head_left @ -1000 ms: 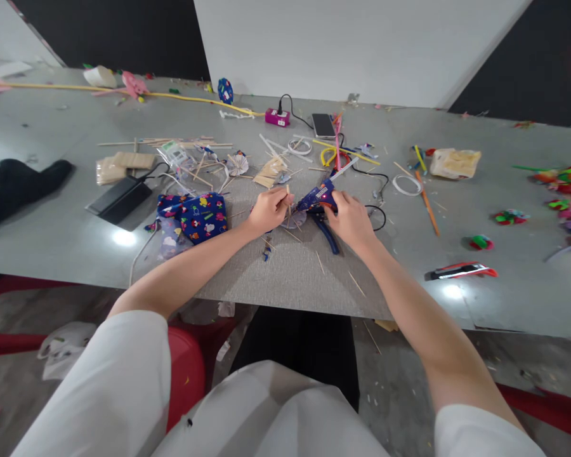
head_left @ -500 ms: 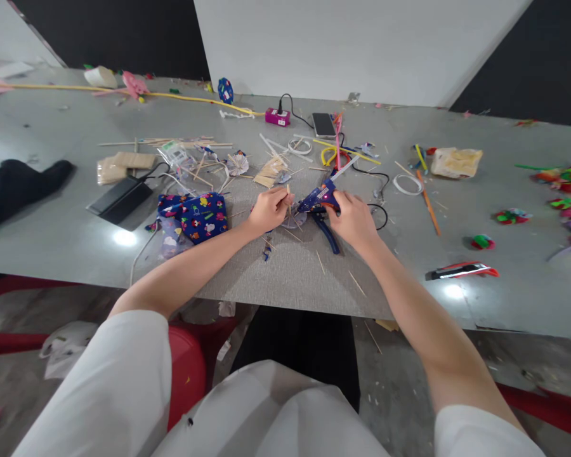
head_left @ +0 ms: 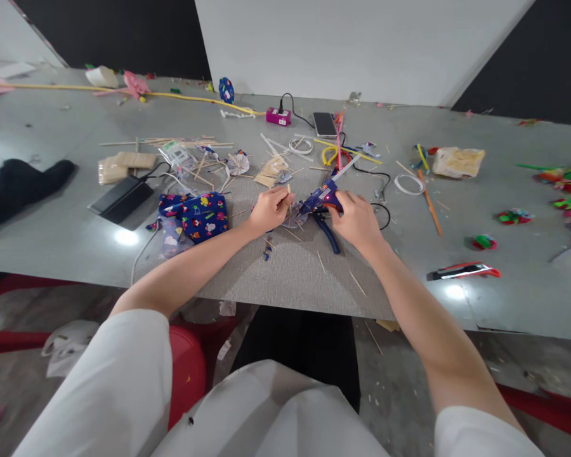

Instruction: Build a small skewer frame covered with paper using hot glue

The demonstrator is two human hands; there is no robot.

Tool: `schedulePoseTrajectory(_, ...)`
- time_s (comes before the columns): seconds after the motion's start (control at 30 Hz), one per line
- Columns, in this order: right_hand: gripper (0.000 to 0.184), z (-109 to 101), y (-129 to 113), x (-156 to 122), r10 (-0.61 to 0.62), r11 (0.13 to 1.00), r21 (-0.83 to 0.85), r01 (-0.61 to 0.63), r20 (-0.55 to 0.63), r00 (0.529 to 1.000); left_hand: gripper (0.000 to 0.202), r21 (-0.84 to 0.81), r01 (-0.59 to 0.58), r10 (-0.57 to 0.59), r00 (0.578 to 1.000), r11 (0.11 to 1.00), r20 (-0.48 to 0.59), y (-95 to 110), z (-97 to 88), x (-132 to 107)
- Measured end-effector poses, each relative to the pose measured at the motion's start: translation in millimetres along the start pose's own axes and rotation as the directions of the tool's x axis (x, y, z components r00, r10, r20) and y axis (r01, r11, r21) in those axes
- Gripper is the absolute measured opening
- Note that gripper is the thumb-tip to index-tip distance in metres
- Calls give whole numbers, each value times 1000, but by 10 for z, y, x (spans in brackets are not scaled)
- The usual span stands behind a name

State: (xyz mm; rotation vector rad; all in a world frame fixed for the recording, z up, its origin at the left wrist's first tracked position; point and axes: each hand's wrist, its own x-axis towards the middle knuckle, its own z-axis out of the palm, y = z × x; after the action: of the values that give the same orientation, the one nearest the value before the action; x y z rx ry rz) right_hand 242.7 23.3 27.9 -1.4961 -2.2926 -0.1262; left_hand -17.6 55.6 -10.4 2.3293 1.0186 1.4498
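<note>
My left hand pinches a thin wooden stick that stands upright over a small pale paper umbrella lying on the grey mat. My right hand is wrapped round a blue hot glue gun, whose nozzle points left at the stick and umbrella. A clear glue stick juts from the back of the gun. The gun's dark blue handle pokes out below my fingers.
A patterned blue cloth pouch lies left of my left hand. Behind it are a black tablet, loose sticks and another paper umbrella. A phone, pink power strip, white rings, an orange stick and a red cutter lie to the right.
</note>
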Motion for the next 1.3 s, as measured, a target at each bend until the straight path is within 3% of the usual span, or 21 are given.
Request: schedulePoseTrajectory(1.3,22,-151,32,-32,-72,997,-35,71,-19,997,41,-17,8,-8,1000,1000,6,0,-4,3)
